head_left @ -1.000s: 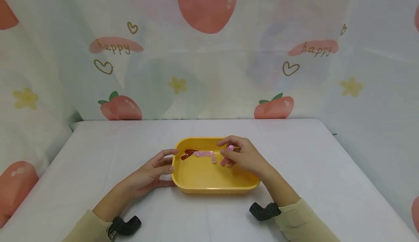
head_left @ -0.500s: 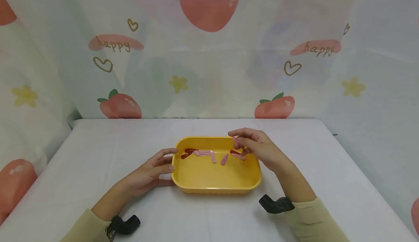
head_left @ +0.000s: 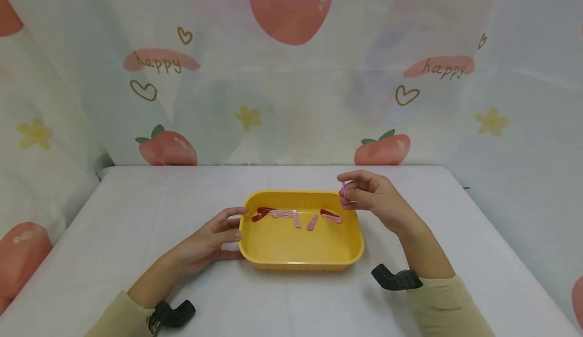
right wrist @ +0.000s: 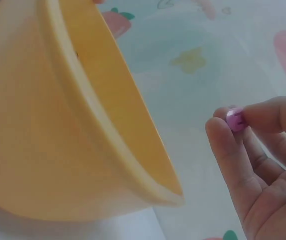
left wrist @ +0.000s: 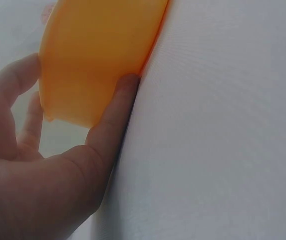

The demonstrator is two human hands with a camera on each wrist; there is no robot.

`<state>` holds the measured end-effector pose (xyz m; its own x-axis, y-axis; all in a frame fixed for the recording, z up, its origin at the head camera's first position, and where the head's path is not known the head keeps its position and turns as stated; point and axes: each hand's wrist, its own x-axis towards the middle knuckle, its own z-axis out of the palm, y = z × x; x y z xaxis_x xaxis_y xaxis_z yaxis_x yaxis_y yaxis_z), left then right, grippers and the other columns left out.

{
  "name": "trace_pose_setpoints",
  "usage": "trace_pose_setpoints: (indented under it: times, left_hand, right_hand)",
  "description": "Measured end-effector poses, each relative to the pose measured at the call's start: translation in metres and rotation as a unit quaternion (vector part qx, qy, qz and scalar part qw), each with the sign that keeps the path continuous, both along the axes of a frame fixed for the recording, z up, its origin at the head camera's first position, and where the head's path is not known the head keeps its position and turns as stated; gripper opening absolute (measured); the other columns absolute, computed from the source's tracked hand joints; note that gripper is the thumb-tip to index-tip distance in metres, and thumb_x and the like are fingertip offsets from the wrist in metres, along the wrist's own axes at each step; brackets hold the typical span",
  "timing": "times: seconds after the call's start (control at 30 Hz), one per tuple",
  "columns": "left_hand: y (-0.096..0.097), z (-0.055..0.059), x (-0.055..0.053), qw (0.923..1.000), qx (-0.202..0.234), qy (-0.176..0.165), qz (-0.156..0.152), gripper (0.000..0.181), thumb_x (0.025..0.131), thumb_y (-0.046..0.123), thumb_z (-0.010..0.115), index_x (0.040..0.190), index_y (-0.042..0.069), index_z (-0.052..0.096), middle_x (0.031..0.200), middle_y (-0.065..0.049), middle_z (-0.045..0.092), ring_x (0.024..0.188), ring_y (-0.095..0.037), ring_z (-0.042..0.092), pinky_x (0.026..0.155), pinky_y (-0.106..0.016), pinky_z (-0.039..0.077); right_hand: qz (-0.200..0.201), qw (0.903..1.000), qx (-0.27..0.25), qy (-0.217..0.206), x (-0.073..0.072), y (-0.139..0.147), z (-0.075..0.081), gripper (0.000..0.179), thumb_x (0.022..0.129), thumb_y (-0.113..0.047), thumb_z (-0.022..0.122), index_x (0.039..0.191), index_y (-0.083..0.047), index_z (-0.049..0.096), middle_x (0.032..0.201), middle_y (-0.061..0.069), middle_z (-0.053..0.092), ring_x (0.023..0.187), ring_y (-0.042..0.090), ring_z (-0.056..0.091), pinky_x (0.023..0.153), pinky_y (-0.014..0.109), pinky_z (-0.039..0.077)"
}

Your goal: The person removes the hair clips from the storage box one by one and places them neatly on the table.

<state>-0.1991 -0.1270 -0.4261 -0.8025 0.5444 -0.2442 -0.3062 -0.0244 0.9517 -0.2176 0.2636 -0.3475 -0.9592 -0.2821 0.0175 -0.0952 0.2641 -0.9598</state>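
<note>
A yellow plastic tray stands on the white table with hair clips lying inside. My left hand rests against its left end, fingers spread along the wall and a fingertip at the rim; the left wrist view shows the thumb on the tray's side. My right hand pinches a purple hair clip between thumb and fingers, above the tray's back right corner. From the right wrist, only the clip's end shows between the fingertips. In the tray, a pink hair clip lies singly near the middle.
At the tray's left lie dark red hair clips beside a row of pink hair clips. A dark red hair clip and pink ones lie at the right. A patterned cloth hangs behind the table.
My right hand has lifted the purple clip out of the tray and moved right and back, uncovering the clips at the tray's right. My left hand and the tray have stayed put.
</note>
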Motion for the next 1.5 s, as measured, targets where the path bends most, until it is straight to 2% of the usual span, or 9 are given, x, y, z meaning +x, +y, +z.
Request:
trace_pose_setpoints:
  times: [0.07,0.33,0.73,1.0,1.23,1.5]
  left_hand:
    - [0.0,0.0,0.0,1.0,-0.002,0.0,0.0,0.056,0.1,0.014,0.059,0.15,0.017,0.033,0.159,-0.018,0.023,0.136,-0.039,0.043,0.097,-0.054,0.052]
    - [0.001,-0.001,0.0,1.0,-0.002,-0.003,0.0,0.056,0.1,0.015,0.06,0.149,0.018,0.035,0.159,-0.017,0.024,0.135,-0.038,0.044,0.098,-0.054,0.052]
    - [0.002,-0.001,0.0,1.0,-0.002,-0.001,0.002,0.056,0.1,0.014,0.059,0.15,0.017,0.034,0.159,-0.018,0.024,0.135,-0.038,0.044,0.097,-0.054,0.053]
    - [0.001,0.0,0.001,1.0,-0.002,0.002,0.002,0.056,0.1,0.013,0.059,0.15,0.017,0.033,0.159,-0.018,0.024,0.135,-0.038,0.044,0.097,-0.054,0.053]
    - [0.001,0.0,0.001,1.0,-0.003,0.002,0.001,0.057,0.1,0.014,0.059,0.151,0.016,0.033,0.158,-0.018,0.024,0.135,-0.038,0.044,0.097,-0.054,0.053]
    - [0.0,-0.001,0.0,1.0,0.0,0.002,0.002,0.057,0.101,0.014,0.059,0.151,0.017,0.032,0.158,-0.018,0.025,0.135,-0.038,0.044,0.097,-0.054,0.053]
  right_hand:
    - [-0.007,1.0,0.0,0.006,-0.001,0.004,-0.001,0.034,0.097,-0.011,0.064,0.129,-0.001,0.056,0.1,0.012,0.063,0.089,0.021,0.068,0.084,0.033,0.06]
    - [-0.036,0.9992,0.0,0.02,-0.005,0.021,-0.007,0.033,0.098,-0.009,0.061,0.129,0.001,0.056,0.097,0.008,0.057,0.085,0.019,0.067,0.082,0.033,0.061]
    - [-0.077,0.9967,0.025,-0.003,-0.012,0.036,-0.016,0.035,0.099,-0.009,0.06,0.131,0.002,0.055,0.096,0.008,0.059,0.084,0.018,0.067,0.081,0.032,0.061]
    - [-0.094,0.9929,0.068,-0.029,-0.018,0.039,-0.03,0.039,0.097,-0.007,0.059,0.134,0.004,0.052,0.1,0.015,0.059,0.085,0.021,0.067,0.08,0.031,0.061]
    - [-0.096,0.9878,0.11,-0.055,-0.022,0.038,-0.044,0.039,0.096,-0.01,0.062,0.133,0.001,0.055,0.103,0.015,0.061,0.09,0.025,0.064,0.08,0.029,0.061]
    - [-0.097,0.9781,0.17,-0.071,-0.025,0.038,-0.053,0.035,0.093,-0.011,0.066,0.127,-0.003,0.062,0.1,0.015,0.063,0.082,0.023,0.064,0.077,0.027,0.06]
